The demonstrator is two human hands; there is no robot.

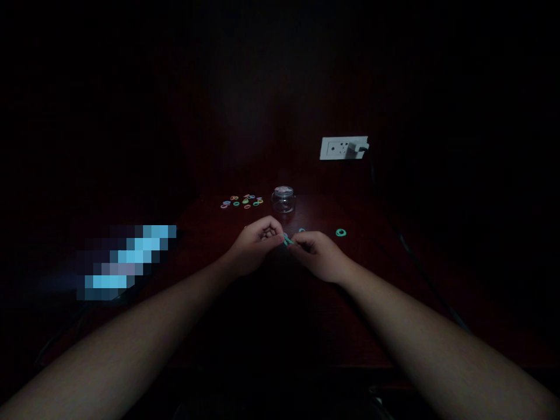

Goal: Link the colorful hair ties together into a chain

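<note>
Over the middle of a dark red table (280,315), my left hand (259,244) and my right hand (318,254) meet fingertip to fingertip. Between them is a small green hair tie (287,240), pinched by the fingers of both hands. Just beyond my fingers a pale hair tie (301,230) is partly hidden. To the right of my right hand lies another green hair tie (340,232). A clear lidded jar (283,200) stands upright behind the hands. Several coloured hair ties (245,201) are scattered left of the jar.
A white wall socket (343,148) with a plugged-in charger (359,147) is at the back right, and a dark cable (409,245) runs along the right side. On the left a bright, pixelated screen (131,262) glows. The surroundings are very dark.
</note>
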